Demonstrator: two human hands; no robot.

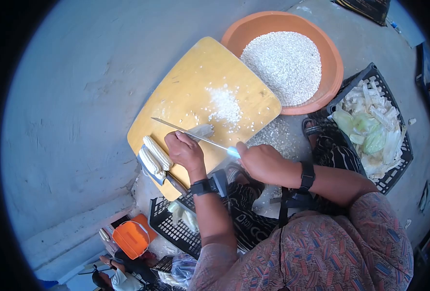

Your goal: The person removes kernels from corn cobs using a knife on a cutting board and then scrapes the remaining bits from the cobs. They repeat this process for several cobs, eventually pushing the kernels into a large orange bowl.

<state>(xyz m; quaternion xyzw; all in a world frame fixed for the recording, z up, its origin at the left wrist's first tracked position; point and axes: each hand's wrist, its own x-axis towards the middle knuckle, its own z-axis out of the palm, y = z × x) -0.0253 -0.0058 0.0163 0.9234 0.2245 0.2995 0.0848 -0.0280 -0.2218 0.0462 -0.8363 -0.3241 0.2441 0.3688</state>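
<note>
My right hand (262, 164) is closed round the light-blue handle of a long, thin-bladed knife (191, 133). Its blade reaches left past my left hand, over a yellow board (176, 89). My left hand (186, 153) is closed on a white corn cob (204, 130), which lies at the blade and is partly hidden and slightly blurred. Cut white kernels (224, 104) are heaped on the board beyond the cob. To the left of my left hand, white corn cobs (156, 153) lie beside a second knife (176, 184) with a dark handle.
An orange-brown basin (332, 72) full of white kernels stands beyond the board. At right, a black crate (403, 145) holds husks and a green plastic bag. Another black crate (164, 223) is below the board, near an orange bucket (131, 239). Another person (120, 276) is at lower left.
</note>
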